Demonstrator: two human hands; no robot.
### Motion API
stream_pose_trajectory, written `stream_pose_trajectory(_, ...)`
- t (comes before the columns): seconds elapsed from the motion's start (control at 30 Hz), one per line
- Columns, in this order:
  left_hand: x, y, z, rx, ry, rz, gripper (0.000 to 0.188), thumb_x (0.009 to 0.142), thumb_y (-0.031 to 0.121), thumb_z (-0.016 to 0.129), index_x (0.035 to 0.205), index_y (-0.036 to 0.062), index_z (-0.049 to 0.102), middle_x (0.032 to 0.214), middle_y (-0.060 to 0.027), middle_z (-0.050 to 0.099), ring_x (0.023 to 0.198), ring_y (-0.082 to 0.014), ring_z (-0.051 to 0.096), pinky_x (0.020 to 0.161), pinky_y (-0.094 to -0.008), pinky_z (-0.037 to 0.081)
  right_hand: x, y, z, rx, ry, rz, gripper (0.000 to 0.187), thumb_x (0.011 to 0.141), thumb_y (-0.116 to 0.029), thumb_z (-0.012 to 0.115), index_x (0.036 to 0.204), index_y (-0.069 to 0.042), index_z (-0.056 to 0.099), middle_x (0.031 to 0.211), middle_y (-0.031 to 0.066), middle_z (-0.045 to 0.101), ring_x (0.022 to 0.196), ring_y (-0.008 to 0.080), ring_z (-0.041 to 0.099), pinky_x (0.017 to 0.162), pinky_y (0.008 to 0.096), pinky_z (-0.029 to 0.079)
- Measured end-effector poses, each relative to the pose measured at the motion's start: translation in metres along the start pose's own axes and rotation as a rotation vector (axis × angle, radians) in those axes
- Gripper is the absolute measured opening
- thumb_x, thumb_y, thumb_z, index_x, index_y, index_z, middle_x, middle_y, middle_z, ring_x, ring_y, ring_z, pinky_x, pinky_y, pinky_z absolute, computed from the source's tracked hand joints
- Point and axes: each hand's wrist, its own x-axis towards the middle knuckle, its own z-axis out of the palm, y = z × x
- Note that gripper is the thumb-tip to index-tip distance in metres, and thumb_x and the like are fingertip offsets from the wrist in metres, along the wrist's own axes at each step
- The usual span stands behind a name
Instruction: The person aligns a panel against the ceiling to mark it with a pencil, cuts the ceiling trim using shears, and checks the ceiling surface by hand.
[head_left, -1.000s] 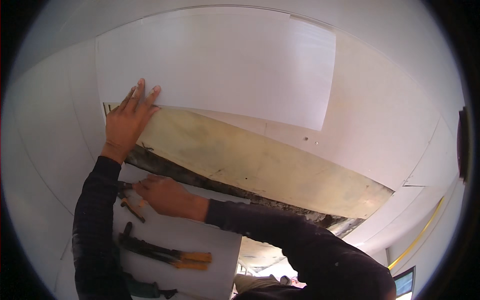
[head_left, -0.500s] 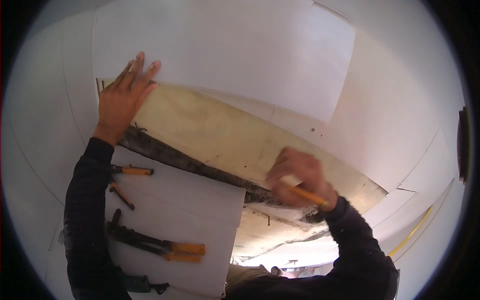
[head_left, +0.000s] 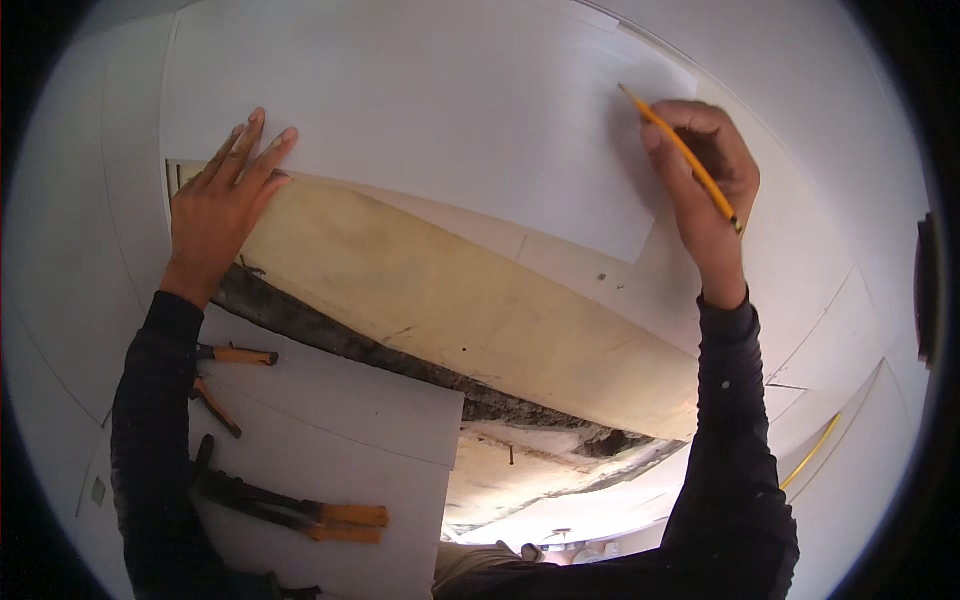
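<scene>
At 12 o'clock a broad white sheet (head_left: 430, 110) is seen. Below it a tan board (head_left: 430, 270) is exposed, slanted from 10 down toward 4 o'clock. The area between 7 and 8 o'clock is filled by a white panel (head_left: 340, 420), on which tools are laid. Both forearms are covered by dark sleeves (head_left: 735, 430), seen at 8 and 4 o'clock. Between board and panel a dark, rough strip (head_left: 300, 318) is exposed.

At 10 o'clock the left hand (head_left: 215, 220) is spread, its fingers laid across the sheet's lower edge. At 2 o'clock the right hand (head_left: 715, 180) is held with thumb and fingers drawn together in a pinch. Toward 7 o'clock a long dark tool (head_left: 335, 515) with orange handles is laid flat. In the right hand's pinch a yellow pencil (head_left: 692, 165) is held, its tip aimed toward 11 o'clock over the sheet's right part; whether the sheet is touched cannot be told. At 8 o'clock two smaller orange-handled tools (head_left: 245, 355) are partly hidden by the left sleeve.
</scene>
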Motion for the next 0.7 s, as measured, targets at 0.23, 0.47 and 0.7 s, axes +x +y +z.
stream_pose_trajectory(0.23,0.001,0.004,0.0,-0.003,0.012,-0.012,0.063,0.098,0.045,0.075,0.158,0.0367,0.056,0.165,-0.0015,0.057,0.134,-0.0216,0.07,0.095,-0.0335,0.066,0.039,0.014,0.003,-0.074,0.032,-0.076,0.013,0.1,-0.007,0.076,0.111,0.001,0.077,0.097,0.0012,0.077,0.088,0.0056,0.067,0.08,0.0224,0.054)
stream_pose_trajectory(0.47,0.002,0.004,0.0,-0.023,0.033,-0.012,0.064,0.097,0.045,0.076,0.158,0.0364,0.057,0.165,-0.0009,0.057,0.133,-0.0229,0.07,0.096,-0.0344,0.066,0.048,0.012,0.009,-0.067,0.071,-0.113,0.013,0.1,-0.01,0.077,0.109,0.001,0.078,0.095,0.0016,0.077,0.086,0.0057,0.067,0.08,0.0221,0.054)
stream_pose_trajectory(0.7,0.0,0.004,0.003,-0.037,0.014,-0.024,0.064,0.098,0.043,0.075,0.159,0.0362,0.057,0.166,-0.0018,0.055,0.133,-0.0235,0.07,0.097,-0.035,0.066,0.051,0.017,0.011,-0.104,0.059,-0.16,0.012,0.1,-0.011,0.077,0.106,-0.001,0.08,0.094,-0.0011,0.077,0.084,0.0045,0.065,0.079,0.0214,0.052)
